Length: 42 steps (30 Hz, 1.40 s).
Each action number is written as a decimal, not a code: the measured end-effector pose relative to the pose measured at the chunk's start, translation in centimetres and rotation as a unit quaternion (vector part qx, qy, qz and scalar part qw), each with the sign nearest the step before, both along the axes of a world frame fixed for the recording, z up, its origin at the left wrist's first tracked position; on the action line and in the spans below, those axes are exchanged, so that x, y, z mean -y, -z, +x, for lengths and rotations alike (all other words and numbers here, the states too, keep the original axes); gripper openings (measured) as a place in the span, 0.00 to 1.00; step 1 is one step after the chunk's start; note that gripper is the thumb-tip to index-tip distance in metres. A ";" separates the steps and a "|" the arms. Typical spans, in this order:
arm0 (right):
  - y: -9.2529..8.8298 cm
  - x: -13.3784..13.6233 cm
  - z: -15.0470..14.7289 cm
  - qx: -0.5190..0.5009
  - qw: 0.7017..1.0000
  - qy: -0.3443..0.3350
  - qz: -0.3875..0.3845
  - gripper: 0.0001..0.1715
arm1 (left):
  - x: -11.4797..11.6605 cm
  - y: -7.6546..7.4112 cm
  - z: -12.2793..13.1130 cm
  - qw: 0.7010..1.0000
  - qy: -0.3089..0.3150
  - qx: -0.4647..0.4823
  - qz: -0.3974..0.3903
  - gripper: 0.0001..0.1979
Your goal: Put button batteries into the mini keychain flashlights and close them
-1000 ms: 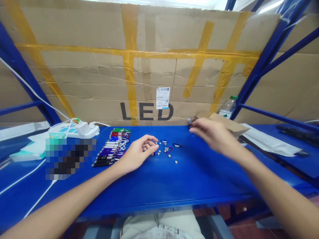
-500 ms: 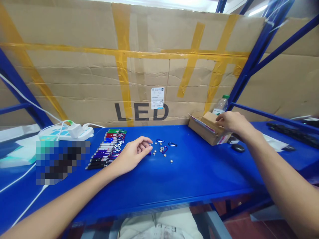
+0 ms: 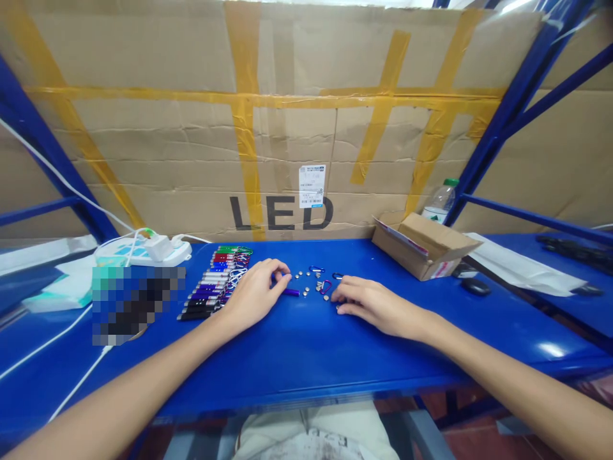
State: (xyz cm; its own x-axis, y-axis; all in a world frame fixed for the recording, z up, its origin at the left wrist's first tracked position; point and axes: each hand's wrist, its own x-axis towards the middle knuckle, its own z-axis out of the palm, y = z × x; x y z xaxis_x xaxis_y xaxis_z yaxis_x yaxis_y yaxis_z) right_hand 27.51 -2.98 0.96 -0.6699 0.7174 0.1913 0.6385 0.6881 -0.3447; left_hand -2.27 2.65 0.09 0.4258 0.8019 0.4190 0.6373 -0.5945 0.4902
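My left hand (image 3: 256,291) is closed around a small purple metal tube (image 3: 292,292), which looks like a penlight body; one end sticks out past the thumb. To the right, my right hand (image 3: 371,303) rests low over the table, its curled fingertips pinching at a small silver button cell (image 3: 338,308), mostly covered. Several loose button cells (image 3: 306,291) lie between the hands. Among them are a blue carabiner clip (image 3: 316,269) and a purple one (image 3: 326,287); a dark clip (image 3: 338,276) is partly behind my right fingers.
A row of coloured penlights with clips (image 3: 205,291) lies left of my left hand. Farther left is a white power strip (image 3: 167,255) with cables. An open cardboard box (image 3: 407,252), a bottle (image 3: 439,201) and a black mouse-like object (image 3: 476,287) are at the right. A large carton stands behind.
My right hand has come from the cardboard box down and left to the loose cells. My left hand stays in place, with more of the purple tube showing. The view has shifted slightly.
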 end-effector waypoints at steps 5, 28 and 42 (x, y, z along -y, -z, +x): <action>-0.1 -0.8 -0.1 -0.002 1.000 -0.001 -0.007 0.11 | 0.0 -0.1 -0.1 1.000 0.003 0.005 0.009 0.09; 1.1 -0.7 -1.5 0.013 0.994 -0.020 0.110 0.15 | -0.1 -0.1 -0.2 1.000 0.006 0.002 0.014 0.08; 0.6 0.3 -0.7 0.031 0.994 -0.058 0.092 0.20 | 0.0 -0.6 -0.3 1.000 0.011 -0.018 0.023 0.09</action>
State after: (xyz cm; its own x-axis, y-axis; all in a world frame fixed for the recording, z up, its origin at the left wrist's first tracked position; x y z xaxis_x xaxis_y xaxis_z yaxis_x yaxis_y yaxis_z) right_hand 26.82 -3.26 0.38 -0.7605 0.5912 0.2687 0.5672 0.8062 -0.1684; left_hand -2.56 2.61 0.68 0.4583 0.7726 0.4394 0.6411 -0.6298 0.4385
